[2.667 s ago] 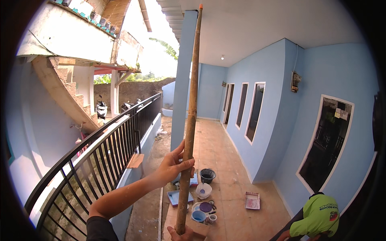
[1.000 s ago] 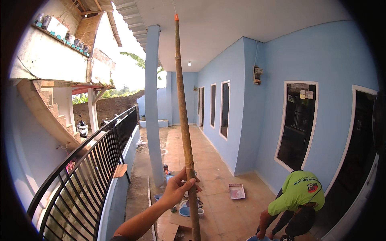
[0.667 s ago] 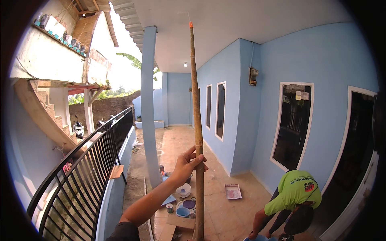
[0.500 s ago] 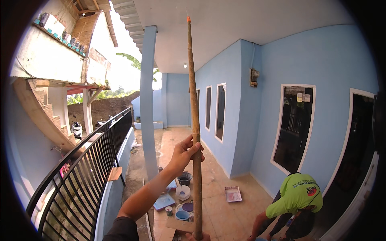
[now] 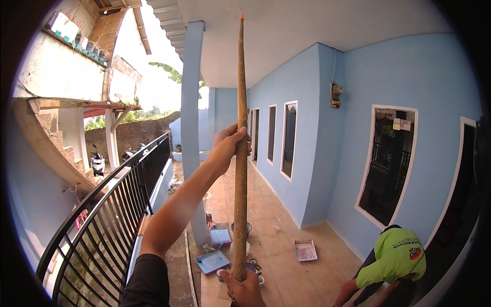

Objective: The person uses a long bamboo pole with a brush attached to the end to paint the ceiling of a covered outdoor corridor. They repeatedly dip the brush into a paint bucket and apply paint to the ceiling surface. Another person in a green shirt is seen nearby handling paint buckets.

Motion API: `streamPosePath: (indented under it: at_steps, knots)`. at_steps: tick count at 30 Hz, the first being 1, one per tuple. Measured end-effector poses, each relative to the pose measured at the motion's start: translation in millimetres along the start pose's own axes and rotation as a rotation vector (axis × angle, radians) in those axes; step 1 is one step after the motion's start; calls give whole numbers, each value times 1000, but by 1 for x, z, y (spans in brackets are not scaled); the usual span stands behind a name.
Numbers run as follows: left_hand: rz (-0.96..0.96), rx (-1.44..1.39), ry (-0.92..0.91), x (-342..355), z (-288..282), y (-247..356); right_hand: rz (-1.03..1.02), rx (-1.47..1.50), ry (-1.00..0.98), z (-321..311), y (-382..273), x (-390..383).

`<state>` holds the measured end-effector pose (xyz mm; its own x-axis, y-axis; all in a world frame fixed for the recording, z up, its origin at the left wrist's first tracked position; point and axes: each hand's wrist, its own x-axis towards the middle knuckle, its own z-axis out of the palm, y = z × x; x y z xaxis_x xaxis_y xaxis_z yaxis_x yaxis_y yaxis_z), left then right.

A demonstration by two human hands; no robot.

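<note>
Rising nearly upright through the middle of the view is a long bamboo pole (image 5: 240, 199), its small orange tip (image 5: 241, 17) close against or near the white ceiling (image 5: 312, 20). Around its middle my left hand (image 5: 230, 147) is wrapped, thumb along the near side, arm stretched out. Lower down, at the bottom edge, my right hand (image 5: 244, 290) grips the pole's thick end. Whatever is fixed at the top beyond the orange tip is too faint to make out.
Blue paint trays (image 5: 212, 261), a bucket (image 5: 247, 228) partly behind the pole, and a pinkish tray (image 5: 306, 250) lie on the tiles. A co-worker in a green shirt (image 5: 394, 256) bends at right. A black railing (image 5: 110, 210) runs left, beside a blue pillar (image 5: 191, 128).
My left hand has moved higher along the pole and my right hand has come up into view. The view has shifted slightly left; the co-worker appears further right.
</note>
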<state>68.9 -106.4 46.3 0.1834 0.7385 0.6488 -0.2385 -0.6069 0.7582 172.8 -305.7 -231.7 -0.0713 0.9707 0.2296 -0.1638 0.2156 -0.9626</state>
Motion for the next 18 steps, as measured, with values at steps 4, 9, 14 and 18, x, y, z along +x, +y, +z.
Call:
streamPosePath:
  at_steps: [4, 9, 14, 18]
  knots:
    - [-32, 53, 56, 72, -35, -11, 51, 154, -89, 19, -23, 70]
    - [-102, 48, 96, 149, -64, -28, 47, 219, -73, 31, -60, 165]
    - [-281, 129, 36, 153, -71, -31, 53, 186, -46, 11, -40, 185]
    - [-293, 210, -56, 89, -44, -52, 36, 112, 8, -35, 35, 130]
